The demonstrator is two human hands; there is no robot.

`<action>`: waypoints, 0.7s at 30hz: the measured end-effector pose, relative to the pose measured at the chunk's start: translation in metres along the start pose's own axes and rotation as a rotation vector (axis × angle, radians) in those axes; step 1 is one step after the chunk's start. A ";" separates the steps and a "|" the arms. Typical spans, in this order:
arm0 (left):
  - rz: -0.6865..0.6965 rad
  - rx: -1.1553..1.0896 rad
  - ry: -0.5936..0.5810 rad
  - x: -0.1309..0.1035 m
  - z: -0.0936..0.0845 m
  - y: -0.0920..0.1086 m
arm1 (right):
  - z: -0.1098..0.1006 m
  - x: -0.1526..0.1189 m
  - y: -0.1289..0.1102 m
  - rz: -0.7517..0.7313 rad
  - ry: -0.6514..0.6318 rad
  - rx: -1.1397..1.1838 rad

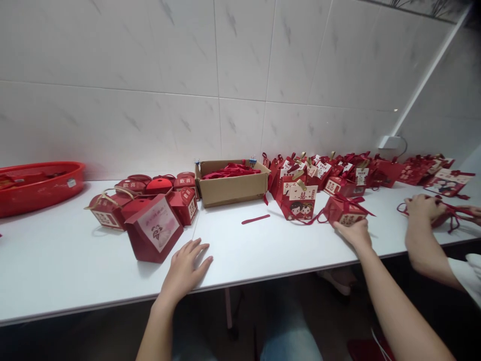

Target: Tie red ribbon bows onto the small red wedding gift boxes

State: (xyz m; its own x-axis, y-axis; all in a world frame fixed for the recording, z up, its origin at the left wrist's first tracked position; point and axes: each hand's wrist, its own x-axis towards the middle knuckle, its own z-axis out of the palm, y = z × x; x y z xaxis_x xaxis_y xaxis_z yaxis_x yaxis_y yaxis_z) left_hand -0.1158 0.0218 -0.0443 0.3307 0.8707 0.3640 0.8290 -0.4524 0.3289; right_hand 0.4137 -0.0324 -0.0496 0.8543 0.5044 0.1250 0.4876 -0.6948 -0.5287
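Observation:
My left hand [186, 268] rests on the white table near its front edge, fingers spread, with nothing in it. Just beyond it stands a red paper gift box [155, 228] with a pink printed front, apart from the fingers. Farther right, my right hand [356, 234] grips the near side of a small red gift box [342, 210] tied with dark red ribbon. Part of that hand's grip is hidden behind the box. To the left of this box is an upright red gift bag [299, 203] with two cartoon figures. A loose red ribbon strip [256, 219] lies mid-table.
An open cardboard box [233, 190] of red ribbons stands near the wall. Several red boxes [108, 211] cluster left of it, beside a red plastic basin [45, 193]. Many gift boxes [323, 170] line the back right. At the far right another person's hands [424, 208] handle a ribboned box.

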 end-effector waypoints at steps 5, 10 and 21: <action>-0.022 0.011 -0.024 0.002 0.000 -0.001 | 0.024 0.037 -0.045 -0.087 -0.040 -0.080; -0.021 0.012 -0.022 0.002 -0.001 0.000 | 0.043 0.033 -0.050 -0.238 -0.021 -0.112; -0.016 -0.010 -0.030 0.001 -0.003 0.003 | 0.041 0.016 -0.036 -0.693 -0.203 -0.076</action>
State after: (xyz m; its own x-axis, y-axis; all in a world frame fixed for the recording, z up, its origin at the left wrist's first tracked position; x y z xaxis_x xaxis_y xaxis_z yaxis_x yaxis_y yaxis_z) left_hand -0.1142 0.0210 -0.0406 0.3307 0.8833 0.3322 0.8300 -0.4398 0.3430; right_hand 0.4027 0.0220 -0.0630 0.2978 0.9219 0.2478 0.9222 -0.2107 -0.3241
